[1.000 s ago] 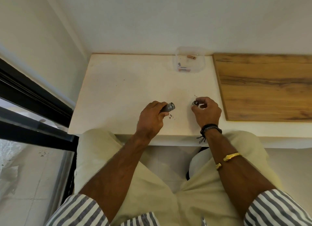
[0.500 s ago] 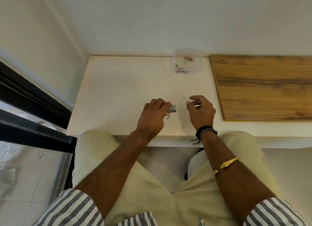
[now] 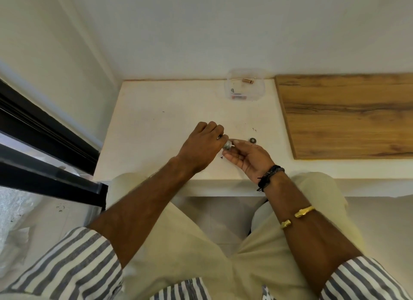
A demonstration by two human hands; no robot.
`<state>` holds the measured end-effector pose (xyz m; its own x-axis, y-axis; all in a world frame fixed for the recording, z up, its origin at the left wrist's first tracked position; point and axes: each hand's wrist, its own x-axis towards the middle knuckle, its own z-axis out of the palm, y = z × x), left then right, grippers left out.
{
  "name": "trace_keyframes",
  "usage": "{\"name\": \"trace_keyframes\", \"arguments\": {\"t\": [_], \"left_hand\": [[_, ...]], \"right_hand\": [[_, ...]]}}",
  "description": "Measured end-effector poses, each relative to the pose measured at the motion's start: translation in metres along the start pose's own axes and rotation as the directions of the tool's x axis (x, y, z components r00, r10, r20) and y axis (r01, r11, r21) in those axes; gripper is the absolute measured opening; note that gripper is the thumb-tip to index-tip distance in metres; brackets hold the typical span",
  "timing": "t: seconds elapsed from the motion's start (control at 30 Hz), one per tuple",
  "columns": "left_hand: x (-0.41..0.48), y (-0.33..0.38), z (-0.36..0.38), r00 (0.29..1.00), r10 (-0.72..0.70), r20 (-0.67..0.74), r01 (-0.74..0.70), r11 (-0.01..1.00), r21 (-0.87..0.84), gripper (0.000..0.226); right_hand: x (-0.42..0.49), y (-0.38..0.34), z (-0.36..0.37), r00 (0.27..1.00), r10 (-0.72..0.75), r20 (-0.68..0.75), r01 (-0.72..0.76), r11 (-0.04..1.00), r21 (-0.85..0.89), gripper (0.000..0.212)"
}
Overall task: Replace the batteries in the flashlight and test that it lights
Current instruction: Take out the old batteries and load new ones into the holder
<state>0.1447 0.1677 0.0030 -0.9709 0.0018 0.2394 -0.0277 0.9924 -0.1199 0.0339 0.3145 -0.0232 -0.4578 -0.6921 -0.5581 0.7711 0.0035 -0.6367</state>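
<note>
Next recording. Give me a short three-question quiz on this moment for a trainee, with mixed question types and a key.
1. Multiple choice: what does the left hand hold wrapped in its fingers?
A) the flashlight
B) a screwdriver
C) a phone

2. True or false: the small round cap lies inside the clear container.

3. Fill in: the clear container stands at the far edge of the table, just left of the ____ board.

Key
1. A
2. False. It lies on the table, just beyond the right hand.
3. wooden
</note>
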Motion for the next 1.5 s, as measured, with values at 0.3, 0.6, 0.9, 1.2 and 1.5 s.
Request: {"name": "trace_keyframes", "arguments": {"t": [0.3,0.6,0.9,1.2,1.5], "left_hand": [[-0.002,-0.002,-0.003,0.999,-0.044,-0.020,0.044,0.998,-0.033,0.038],[-0.026,-0.007,0.012,0.813,-0.582,0.041,0.534,0.715,-0.451,0.031],[-0.026,-0.003,0.020,0.641,-0.755,0.136,0.600,0.383,-0.702,0.031],[-0.027,-0.009,0.029,0.648,-0.751,0.129,0.604,0.403,-0.687,0.035],[-0.034,-0.005,0.016,0.590,-0.807,-0.013,0.525,0.396,-0.753,0.050]], "right_hand": [[0.001,0.001,-0.003,1.000,-0.006,-0.030,0.008,0.998,0.055,0.014],[0.000,-0.007,-0.010,0.979,-0.130,-0.155,0.140,0.988,0.060,0.020],[-0.002,-0.006,-0.008,0.983,-0.145,-0.109,0.157,0.981,0.114,0.020],[-0.002,-0.005,-0.007,0.983,-0.148,-0.105,0.158,0.983,0.095,0.022],[-0.011,-0.008,-0.001,0.984,-0.155,-0.091,0.158,0.987,0.022,0.024]]}}
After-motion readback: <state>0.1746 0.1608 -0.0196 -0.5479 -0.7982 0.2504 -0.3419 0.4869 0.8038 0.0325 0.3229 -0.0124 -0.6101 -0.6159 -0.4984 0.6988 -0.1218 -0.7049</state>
